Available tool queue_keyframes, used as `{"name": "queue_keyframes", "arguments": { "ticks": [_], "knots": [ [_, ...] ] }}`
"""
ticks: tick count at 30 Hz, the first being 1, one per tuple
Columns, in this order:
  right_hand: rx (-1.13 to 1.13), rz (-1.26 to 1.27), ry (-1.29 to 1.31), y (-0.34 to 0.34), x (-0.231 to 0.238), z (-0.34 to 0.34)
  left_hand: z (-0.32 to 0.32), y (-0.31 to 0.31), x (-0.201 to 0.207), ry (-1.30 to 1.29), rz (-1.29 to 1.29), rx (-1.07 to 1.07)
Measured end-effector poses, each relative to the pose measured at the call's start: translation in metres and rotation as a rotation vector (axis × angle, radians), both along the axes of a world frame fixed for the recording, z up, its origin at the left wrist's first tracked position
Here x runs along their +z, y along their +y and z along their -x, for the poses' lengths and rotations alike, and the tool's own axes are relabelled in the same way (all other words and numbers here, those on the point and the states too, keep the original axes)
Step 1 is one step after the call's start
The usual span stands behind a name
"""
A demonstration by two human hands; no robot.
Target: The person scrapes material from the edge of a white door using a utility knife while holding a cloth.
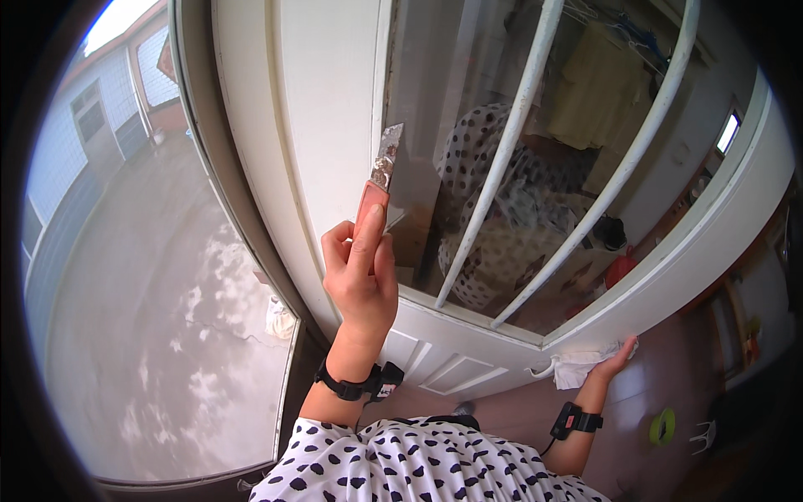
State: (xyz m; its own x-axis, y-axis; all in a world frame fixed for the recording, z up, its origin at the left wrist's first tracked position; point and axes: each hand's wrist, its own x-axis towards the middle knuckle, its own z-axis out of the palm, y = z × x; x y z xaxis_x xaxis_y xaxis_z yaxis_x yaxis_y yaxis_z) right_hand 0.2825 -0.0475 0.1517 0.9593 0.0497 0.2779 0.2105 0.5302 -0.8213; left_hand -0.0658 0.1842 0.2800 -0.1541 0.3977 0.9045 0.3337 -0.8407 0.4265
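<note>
Gripping scraper (379, 179), blade (386, 155) beyond fingers (365, 244), glass (435, 79) contact unclear

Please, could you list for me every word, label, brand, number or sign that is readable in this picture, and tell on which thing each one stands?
No text can be read with certainty.
Black left wrist device: a pale label with dark marks, too small to read.
Black right wrist device: a small reddish label, too small and blurred to read.
Knife in the left hand: no lettering visible.
</note>
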Motion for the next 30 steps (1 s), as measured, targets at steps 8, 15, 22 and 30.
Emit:
{"name": "queue_keyframes", "arguments": {
  "ticks": [8, 15, 22, 30],
  "knots": [
    [0.043, -0.034, 0.011, 0.003, -0.014, 0.006, 0.010, 0.007, -0.002, 0.008, -0.020, 0.079],
    [0.037, -0.047, 0.054, -0.002, -0.019, 0.012, 0.009, 0.006, -0.025, 0.017, -0.067, 0.072],
    [0.025, 0.000, 0.020, -0.005, -0.018, -0.011, -0.006, -0.001, -0.017, 0.008, -0.037, 0.057],
    [0.017, -0.042, 0.002, -0.004, -0.013, -0.029, -0.016, -0.006, -0.003, 0.060, 0.010, 0.031]
  ]
}}
